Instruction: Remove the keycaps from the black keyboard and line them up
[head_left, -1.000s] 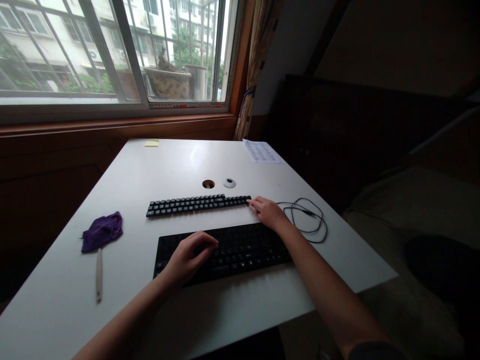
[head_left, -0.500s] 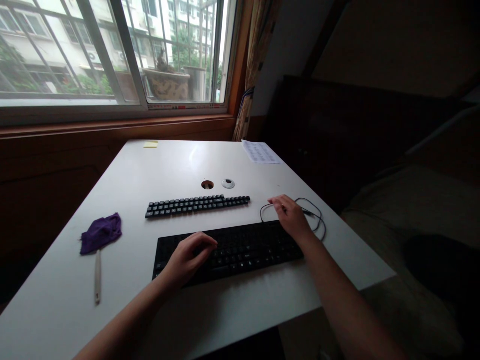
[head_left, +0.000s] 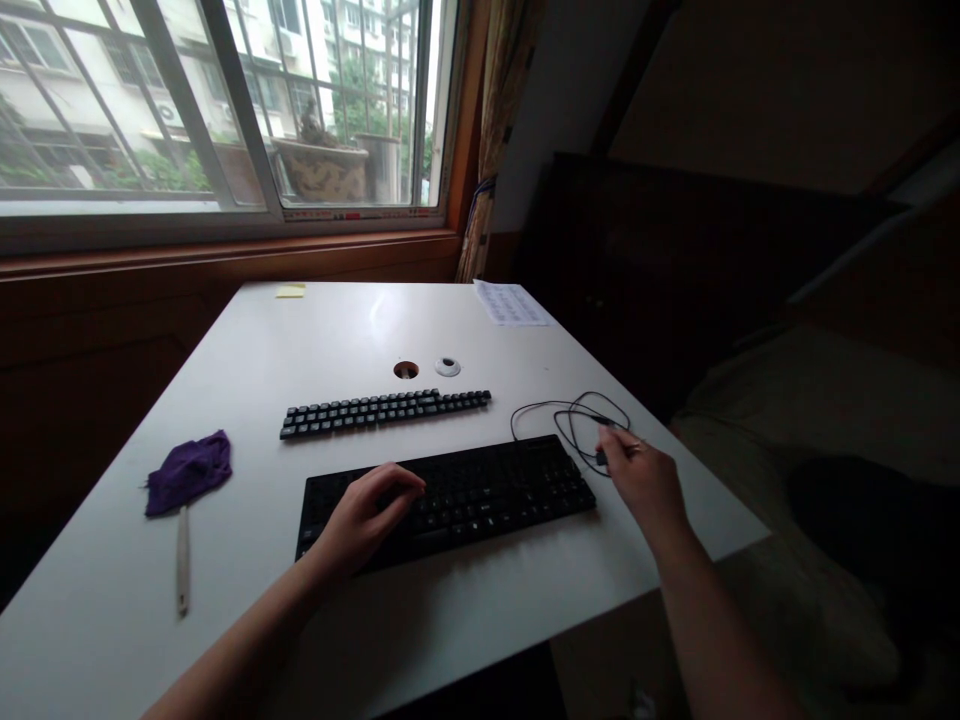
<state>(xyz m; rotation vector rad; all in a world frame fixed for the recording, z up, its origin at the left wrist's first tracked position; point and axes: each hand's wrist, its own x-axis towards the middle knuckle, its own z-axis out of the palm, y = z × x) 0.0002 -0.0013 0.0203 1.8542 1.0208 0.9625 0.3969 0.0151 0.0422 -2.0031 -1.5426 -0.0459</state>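
A black keyboard point(head_left: 480, 495) lies near the front of the white table, some keys visible on its middle and right side. My left hand point(head_left: 367, 515) is over its left part, fingers curled and thumb and fingertips close together; what is between them, if anything, is hidden. Off the keyboard's right end, my right hand point(head_left: 641, 475) pinches a small black piece point(head_left: 602, 458), too small to make out well. Just beyond those fingertips lies a coiled thin black cable point(head_left: 559, 405). Behind the keyboard stand rows of loose black keycaps point(head_left: 382, 412).
To the left lie a purple cloth point(head_left: 190, 473) and a pale thin handle point(head_left: 182, 565) coming out from it. A round hole point(head_left: 406, 370) and its white cover point(head_left: 448, 367) are mid-table. A printed sheet point(head_left: 511, 303) and yellow sticky notes point(head_left: 290, 291) lie at the back.
My right hand has moved right and nearer, from above the keyboard's right end to the table beside it. My left hand has stayed in place on the keyboard. The view has shifted slightly.
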